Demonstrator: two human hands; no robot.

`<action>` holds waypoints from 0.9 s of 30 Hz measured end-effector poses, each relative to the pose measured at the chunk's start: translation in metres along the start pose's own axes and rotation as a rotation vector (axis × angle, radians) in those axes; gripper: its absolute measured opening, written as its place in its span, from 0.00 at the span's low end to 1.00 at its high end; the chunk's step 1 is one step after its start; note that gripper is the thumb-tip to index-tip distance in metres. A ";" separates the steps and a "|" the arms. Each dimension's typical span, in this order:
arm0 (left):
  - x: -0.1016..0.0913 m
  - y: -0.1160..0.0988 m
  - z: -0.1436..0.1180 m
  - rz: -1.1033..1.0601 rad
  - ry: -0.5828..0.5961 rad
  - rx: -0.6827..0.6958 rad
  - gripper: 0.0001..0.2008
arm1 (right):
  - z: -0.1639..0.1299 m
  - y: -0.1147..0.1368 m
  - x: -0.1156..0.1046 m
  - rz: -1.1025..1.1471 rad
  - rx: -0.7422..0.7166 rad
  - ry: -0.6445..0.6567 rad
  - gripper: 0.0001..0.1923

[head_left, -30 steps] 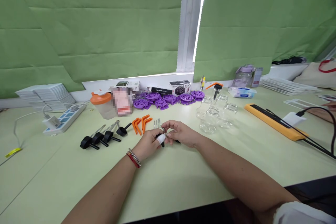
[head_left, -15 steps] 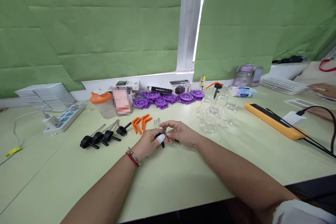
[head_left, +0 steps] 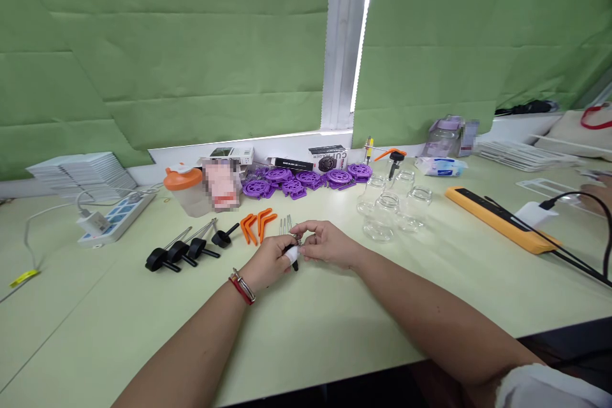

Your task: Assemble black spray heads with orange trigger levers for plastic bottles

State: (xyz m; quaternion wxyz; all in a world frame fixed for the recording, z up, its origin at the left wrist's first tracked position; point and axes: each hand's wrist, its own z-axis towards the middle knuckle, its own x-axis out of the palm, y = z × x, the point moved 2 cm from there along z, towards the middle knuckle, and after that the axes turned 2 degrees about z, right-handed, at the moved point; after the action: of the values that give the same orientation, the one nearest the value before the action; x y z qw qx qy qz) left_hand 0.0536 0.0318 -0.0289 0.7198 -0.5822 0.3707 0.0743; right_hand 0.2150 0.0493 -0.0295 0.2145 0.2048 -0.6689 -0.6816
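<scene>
In the head view my left hand [head_left: 270, 260], its thumb wrapped in white, is closed on a black plastic part [head_left: 295, 265]. My right hand [head_left: 327, 243] meets it from the right, its fingers pinched at a small metal piece [head_left: 297, 239] that looks like a spring. The fingers cover most of both pieces. Several thin metal rods [head_left: 285, 224] lie just behind the hands. Left of them are two pairs of orange levers [head_left: 247, 228]. Farther left lie several black round caps [head_left: 179, 250] with side handles, some with metal rods.
Several clear glass bottles [head_left: 380, 223] stand to the right, near an orange power strip [head_left: 497, 220]. Purple wheel-like plastic parts [head_left: 292, 188] pile up at the back. An orange-lidded cup [head_left: 184, 185] and white power strip [head_left: 119, 217] are left. Another person's hand [head_left: 597, 191] shows far right.
My right fingers have shifted slightly at the metal piece, and the black part has turned a little. At far right the other person's hand has moved away from the white stack.
</scene>
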 end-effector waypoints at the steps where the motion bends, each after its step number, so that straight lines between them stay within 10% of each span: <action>1: 0.000 0.000 0.000 0.002 -0.002 -0.006 0.05 | 0.000 -0.001 -0.001 -0.018 -0.016 0.018 0.25; 21: 0.001 -0.002 -0.001 0.079 0.012 0.105 0.07 | 0.007 -0.004 -0.003 -0.337 -0.118 -0.193 0.17; 27: 0.000 -0.008 -0.001 0.099 -0.003 0.099 0.08 | 0.004 0.001 -0.011 -0.155 -0.048 0.014 0.13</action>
State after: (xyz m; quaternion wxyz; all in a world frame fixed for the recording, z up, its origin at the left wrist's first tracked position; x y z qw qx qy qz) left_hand 0.0575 0.0283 -0.0225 0.7439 -0.5267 0.4009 0.0922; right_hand 0.2217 0.0588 -0.0283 0.1704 0.2556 -0.6331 -0.7105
